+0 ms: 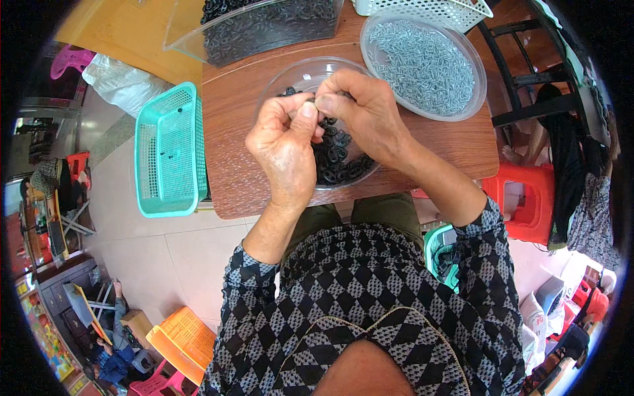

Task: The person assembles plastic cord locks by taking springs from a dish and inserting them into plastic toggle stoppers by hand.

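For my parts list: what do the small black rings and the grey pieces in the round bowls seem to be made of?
Black rings: probably rubber or plastic, matte and dark, without glint. Grey pieces: likely metal, with a pale silvery sheen. Both bowls look like clear, glossy plastic.

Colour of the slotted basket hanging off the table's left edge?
Teal green basket, seen clearly in the head view.

left hand (285, 146), right hand (365, 109), fingertips pinched together

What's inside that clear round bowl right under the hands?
The clear bowl holds small black ring-shaped parts. The left hand and right hand cover much of it, so its middle stays hidden.
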A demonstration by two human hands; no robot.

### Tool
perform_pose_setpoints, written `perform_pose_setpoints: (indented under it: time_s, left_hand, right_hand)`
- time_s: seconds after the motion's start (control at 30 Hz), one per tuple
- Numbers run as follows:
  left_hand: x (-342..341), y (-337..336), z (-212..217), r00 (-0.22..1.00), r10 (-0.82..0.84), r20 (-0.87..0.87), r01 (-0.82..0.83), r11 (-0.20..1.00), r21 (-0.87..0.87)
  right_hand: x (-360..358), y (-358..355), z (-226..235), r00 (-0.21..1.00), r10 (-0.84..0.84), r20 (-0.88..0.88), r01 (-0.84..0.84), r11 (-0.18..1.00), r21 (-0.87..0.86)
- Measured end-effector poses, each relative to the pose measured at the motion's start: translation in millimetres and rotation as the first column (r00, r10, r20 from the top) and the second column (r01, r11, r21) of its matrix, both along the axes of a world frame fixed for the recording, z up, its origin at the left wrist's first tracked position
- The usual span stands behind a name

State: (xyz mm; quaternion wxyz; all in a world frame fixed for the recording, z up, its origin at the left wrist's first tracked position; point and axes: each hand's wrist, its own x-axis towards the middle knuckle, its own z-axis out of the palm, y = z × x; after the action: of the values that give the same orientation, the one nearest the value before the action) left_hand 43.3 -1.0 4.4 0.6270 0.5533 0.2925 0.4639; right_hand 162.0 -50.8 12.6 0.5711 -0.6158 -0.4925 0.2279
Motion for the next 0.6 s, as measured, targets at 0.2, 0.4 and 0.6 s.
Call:
perform_pose_setpoints:
  time_s: [0.2,0.4,0.6]
  left_hand:
    - [5.5,2.7,9.4,0.998,0.018,0.052,-0.020,0.999,0.038]
    - [4.6,10.6,3.7,0.993,-0.013,0.114,0.022,0.996,-0.082]
    - [-19.2,25.3,-11.2,0.988,-0.007,0.155,0.056,0.949,-0.310]
  right_hand:
    - [3.4,3.5,8.2,0.995,0.028,0.101,-0.029,1.000,0.007]
    - [0.7,9.8,2.0,0.985,-0.028,0.173,0.013,0.996,0.091]
    - [25.3,2.5,-8.1,0.960,-0.071,0.272,0.046,0.994,0.098]
